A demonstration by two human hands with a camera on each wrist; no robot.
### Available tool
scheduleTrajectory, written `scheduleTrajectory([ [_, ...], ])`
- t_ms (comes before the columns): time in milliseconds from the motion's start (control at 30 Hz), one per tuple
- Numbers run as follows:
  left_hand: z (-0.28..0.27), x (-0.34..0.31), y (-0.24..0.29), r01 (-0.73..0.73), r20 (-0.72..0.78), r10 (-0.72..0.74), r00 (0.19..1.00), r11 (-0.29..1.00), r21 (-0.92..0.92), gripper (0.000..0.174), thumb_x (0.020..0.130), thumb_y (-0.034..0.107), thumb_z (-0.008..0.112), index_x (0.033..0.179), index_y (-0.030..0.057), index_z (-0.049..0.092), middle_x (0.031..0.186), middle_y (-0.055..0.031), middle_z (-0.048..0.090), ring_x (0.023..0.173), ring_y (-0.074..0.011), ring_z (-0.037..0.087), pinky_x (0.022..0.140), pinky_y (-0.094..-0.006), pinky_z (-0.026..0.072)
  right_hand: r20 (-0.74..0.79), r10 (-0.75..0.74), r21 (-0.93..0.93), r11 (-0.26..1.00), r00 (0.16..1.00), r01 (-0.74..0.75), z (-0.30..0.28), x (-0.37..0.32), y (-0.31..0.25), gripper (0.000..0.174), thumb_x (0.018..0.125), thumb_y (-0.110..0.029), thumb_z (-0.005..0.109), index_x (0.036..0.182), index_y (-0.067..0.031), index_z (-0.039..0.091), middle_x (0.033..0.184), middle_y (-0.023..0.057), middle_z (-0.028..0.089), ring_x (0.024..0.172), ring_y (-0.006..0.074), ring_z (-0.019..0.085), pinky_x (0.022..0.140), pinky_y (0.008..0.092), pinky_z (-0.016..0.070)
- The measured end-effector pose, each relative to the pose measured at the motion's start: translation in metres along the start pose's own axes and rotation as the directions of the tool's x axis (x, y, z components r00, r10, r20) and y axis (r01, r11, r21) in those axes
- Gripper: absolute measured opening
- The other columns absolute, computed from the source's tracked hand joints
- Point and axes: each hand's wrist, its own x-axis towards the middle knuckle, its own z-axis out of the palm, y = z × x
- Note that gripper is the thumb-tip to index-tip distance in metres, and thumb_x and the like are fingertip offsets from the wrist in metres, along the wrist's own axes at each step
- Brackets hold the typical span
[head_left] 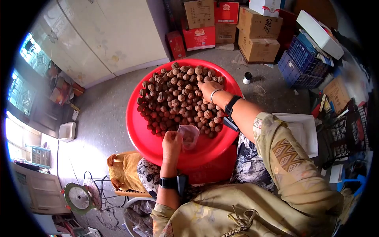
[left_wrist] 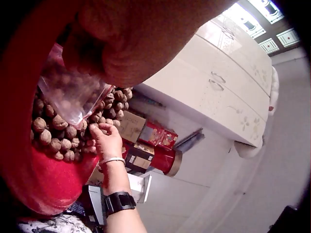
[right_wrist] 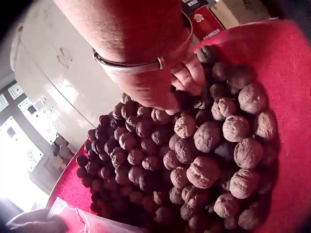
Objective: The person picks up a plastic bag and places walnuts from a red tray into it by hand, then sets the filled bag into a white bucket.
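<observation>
Your left hand point(head_left: 172, 143) pinches the clear bag point(head_left: 188, 136) at the red tray point(head_left: 158, 147) near edge | your right hand point(head_left: 209, 89) curls onto walnuts point(head_left: 173, 98) by the far-right edge | nut grasped or not: cannot tell.

Cardboard boxes point(head_left: 258, 49) and red cartons point(head_left: 199, 37) are stacked at the far side, blue crates point(head_left: 302, 65) are piled far right (pretty cluttered corner), and a white cabinet point(head_left: 106, 35) is seen far left.

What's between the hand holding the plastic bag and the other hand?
Walnuts heaped on the red tray lie between the plastic bag and right hand, in head view.
</observation>
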Motion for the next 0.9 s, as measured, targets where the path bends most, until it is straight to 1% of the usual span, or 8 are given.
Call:
scheduleTrajectory([
  [67, 0.0, 0.0, 0.0, -0.011, 0.002, 0.011, 1.0, 1.0, 0.022, 0.017, 0.088, 0.015, 0.06, 0.088, -0.0005, 0.052, 0.06, -0.0043, 0.054, 0.042, -0.0102, 0.048, 0.037, -0.0251, 0.0392, -0.019, -0.137, -0.195, 0.972, 0.99, 0.131, -0.018, -0.021, -0.009, 0.042, 0.085, -0.011, 0.061, 0.124, -0.0008, 0.05, 0.118, 0.0194, 0.059, 0.111, 0.0346, 0.058, 0.09, 0.0424, 0.0499],
  [300, 0.001, -0.005, 0.006, 0.007, 0.019, -0.007, 1.0, 1.0, -0.018, 0.017, 0.089, 0.015, 0.059, 0.09, -0.0005, 0.051, 0.058, -0.0038, 0.052, 0.04, -0.011, 0.047, 0.036, -0.0246, 0.0378, -0.042, -0.186, -0.172, 0.969, 0.982, 0.176, -0.018, -0.018, -0.004, 0.053, 0.079, -0.013, 0.065, 0.129, -0.0051, 0.048, 0.126, 0.0204, 0.054, 0.111, 0.036, 0.058, 0.09, 0.0419, 0.0502],
  [400, 0.0, -0.005, 0.006, 0.002, 0.018, -0.002, 1.0, 1.0, 0.0, 0.018, 0.09, 0.016, 0.059, 0.09, -0.0004, 0.051, 0.058, -0.0038, 0.052, 0.04, -0.011, 0.047, 0.036, -0.0246, 0.0373, -0.153, -0.19, -0.073, 0.981, 0.97, 0.18, -0.019, -0.015, -0.009, 0.042, 0.077, -0.016, 0.063, 0.117, -0.0043, 0.059, 0.113, 0.0204, 0.062, 0.105, 0.0347, 0.061, 0.087, 0.0414, 0.0514],
  [500, -0.003, -0.003, 0.0, -0.012, 0.016, 0.012, 1.0, 1.0, 0.018, 0.019, 0.089, 0.017, 0.06, 0.088, -0.0001, 0.051, 0.058, -0.0041, 0.053, 0.039, -0.0106, 0.047, 0.036, -0.0248, 0.0371, -0.059, -0.316, 0.128, 0.938, 0.947, 0.321, -0.026, -0.023, -0.013, 0.018, 0.072, -0.017, 0.057, 0.069, -0.0044, 0.07, 0.071, 0.0171, 0.067, 0.075, 0.0287, 0.068, 0.068, 0.0388, 0.0544],
  [533, -0.003, -0.001, -0.003, -0.029, 0.019, 0.029, 0.999, 0.999, 0.028, 0.02, 0.089, 0.018, 0.061, 0.088, 0.0001, 0.052, 0.058, -0.0042, 0.053, 0.039, -0.0103, 0.047, 0.036, -0.0249, 0.0371, -0.056, -0.32, 0.128, 0.937, 0.946, 0.325, -0.028, -0.026, -0.016, 0.018, 0.072, -0.017, 0.057, 0.069, -0.0044, 0.07, 0.071, 0.0171, 0.067, 0.075, 0.0287, 0.068, 0.068, 0.0388, 0.0544],
  [600, -0.003, -0.001, -0.002, -0.024, -0.002, 0.024, 1.0, 0.999, 0.034, 0.02, 0.088, 0.018, 0.062, 0.087, 0.0002, 0.052, 0.058, -0.0041, 0.053, 0.039, -0.0099, 0.046, 0.036, -0.0248, 0.0371, 0.279, -0.259, 0.307, 0.937, 0.925, 0.17, -0.039, -0.036, -0.026, 0.028, 0.071, -0.024, 0.068, 0.086, -0.0001, 0.065, 0.072, 0.0137, 0.066, 0.064, 0.0217, 0.066, 0.058, 0.0332, 0.0523],
  [633, -0.002, 0.0, -0.002, -0.021, -0.019, 0.022, 1.0, 0.999, 0.042, 0.021, 0.087, 0.019, 0.063, 0.087, 0.0003, 0.053, 0.058, -0.004, 0.054, 0.04, -0.0095, 0.046, 0.036, -0.0248, 0.037, 0.304, -0.3, 0.332, 0.923, 0.904, 0.194, -0.042, -0.042, -0.029, 0.028, 0.072, -0.025, 0.07, 0.083, -0.0005, 0.064, 0.066, 0.0088, 0.064, 0.054, 0.0151, 0.061, 0.05, 0.0306, 0.0495],
  [900, -0.001, 0.003, -0.006, 0.01, -0.02, -0.011, 1.0, 1.0, -0.013, 0.021, 0.086, 0.018, 0.064, 0.089, -0.0001, 0.054, 0.061, -0.0034, 0.055, 0.042, -0.0091, 0.047, 0.037, -0.0245, 0.0384, 0.399, -0.485, 0.414, 0.852, 0.778, 0.319, -0.043, -0.085, -0.053, 0.03, 0.077, -0.028, 0.069, 0.088, -0.0004, 0.064, 0.071, 0.0076, 0.065, 0.06, 0.0163, 0.062, 0.053, 0.0295, 0.0503],
])
